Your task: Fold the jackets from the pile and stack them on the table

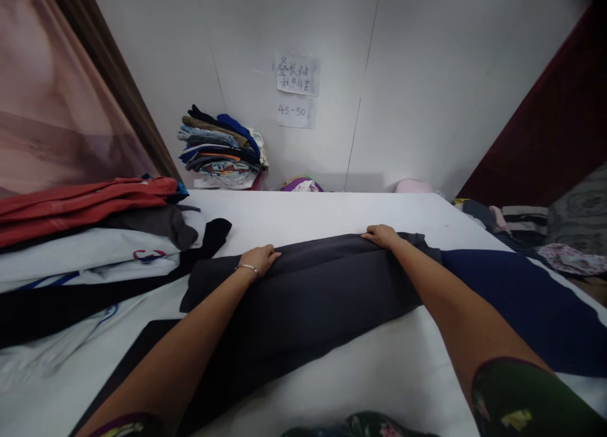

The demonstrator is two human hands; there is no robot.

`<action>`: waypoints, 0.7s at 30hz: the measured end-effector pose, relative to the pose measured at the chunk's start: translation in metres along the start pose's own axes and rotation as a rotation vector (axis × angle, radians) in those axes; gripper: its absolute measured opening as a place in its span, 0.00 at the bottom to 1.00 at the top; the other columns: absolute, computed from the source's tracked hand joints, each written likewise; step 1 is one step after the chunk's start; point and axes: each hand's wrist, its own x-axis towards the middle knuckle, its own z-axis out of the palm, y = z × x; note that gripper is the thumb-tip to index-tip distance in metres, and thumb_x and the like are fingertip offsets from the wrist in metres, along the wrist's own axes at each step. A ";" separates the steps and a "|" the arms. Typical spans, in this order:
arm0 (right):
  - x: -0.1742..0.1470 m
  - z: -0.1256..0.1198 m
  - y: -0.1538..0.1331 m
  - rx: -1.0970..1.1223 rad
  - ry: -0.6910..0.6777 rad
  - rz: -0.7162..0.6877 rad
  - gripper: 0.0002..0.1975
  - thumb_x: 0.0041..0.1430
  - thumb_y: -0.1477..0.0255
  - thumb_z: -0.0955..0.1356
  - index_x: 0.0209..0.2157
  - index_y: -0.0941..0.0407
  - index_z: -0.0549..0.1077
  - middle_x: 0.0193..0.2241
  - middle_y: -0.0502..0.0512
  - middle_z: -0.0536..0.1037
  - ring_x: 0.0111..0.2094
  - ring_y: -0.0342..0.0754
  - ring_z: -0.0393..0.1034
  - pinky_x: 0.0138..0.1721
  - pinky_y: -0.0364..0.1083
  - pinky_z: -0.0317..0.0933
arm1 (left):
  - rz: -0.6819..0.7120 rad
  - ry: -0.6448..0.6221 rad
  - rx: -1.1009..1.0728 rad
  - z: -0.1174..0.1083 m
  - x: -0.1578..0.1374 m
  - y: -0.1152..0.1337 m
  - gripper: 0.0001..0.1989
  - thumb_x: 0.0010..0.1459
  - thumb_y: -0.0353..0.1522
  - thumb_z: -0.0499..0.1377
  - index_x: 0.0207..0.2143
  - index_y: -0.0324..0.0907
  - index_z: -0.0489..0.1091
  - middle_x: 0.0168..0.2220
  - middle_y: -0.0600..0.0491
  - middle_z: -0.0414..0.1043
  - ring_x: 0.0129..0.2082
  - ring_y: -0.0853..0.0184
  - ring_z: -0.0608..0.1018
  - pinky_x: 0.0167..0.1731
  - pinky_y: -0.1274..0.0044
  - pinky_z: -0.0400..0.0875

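Observation:
A dark grey garment (322, 298) lies stretched across the white table in front of me, its far edge folded over in a long strip. My left hand (258, 260), with a bracelet at the wrist, grips the cloth near the left part of that strip. Farther right, my right hand (380, 236) pinches the far edge, its fingers closed on the fabric. Whether the garment is a jacket or trousers I cannot tell. Beyond its right end spreads a navy blue garment (516, 304). Black cloth (137, 342) shows at the lower left, partly behind my left forearm.
Red clothing (95, 203) tops a loose heap on the left, above a white garment (95, 253). A folded clothes stack (222, 149) stands by the wall. Paper signs (297, 86) hang there. More clothes (524, 222) lie past the white table's (327, 212) right edge.

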 end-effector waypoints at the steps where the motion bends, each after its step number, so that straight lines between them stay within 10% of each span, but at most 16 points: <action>1: 0.000 0.000 0.003 0.013 0.003 0.007 0.22 0.62 0.53 0.60 0.42 0.53 0.76 0.41 0.59 0.79 0.43 0.53 0.72 0.39 0.45 0.60 | -0.003 0.000 0.003 0.000 0.001 -0.001 0.23 0.62 0.48 0.42 0.40 0.45 0.70 0.42 0.45 0.76 0.43 0.56 0.76 0.40 0.70 0.67; 14: -0.016 0.012 0.024 0.058 0.093 0.155 0.26 0.62 0.51 0.58 0.40 0.56 0.76 0.41 0.62 0.79 0.43 0.55 0.72 0.40 0.48 0.61 | -0.035 0.022 -0.048 0.009 0.006 -0.007 0.20 0.62 0.48 0.44 0.35 0.46 0.68 0.39 0.48 0.76 0.41 0.58 0.76 0.38 0.72 0.65; 21: -0.037 0.002 -0.007 0.091 0.276 0.002 0.18 0.65 0.64 0.60 0.50 0.55 0.72 0.51 0.60 0.74 0.53 0.54 0.65 0.54 0.52 0.56 | -0.044 0.076 -0.138 0.008 0.004 -0.011 0.18 0.61 0.46 0.47 0.36 0.45 0.70 0.39 0.50 0.76 0.40 0.60 0.75 0.37 0.73 0.65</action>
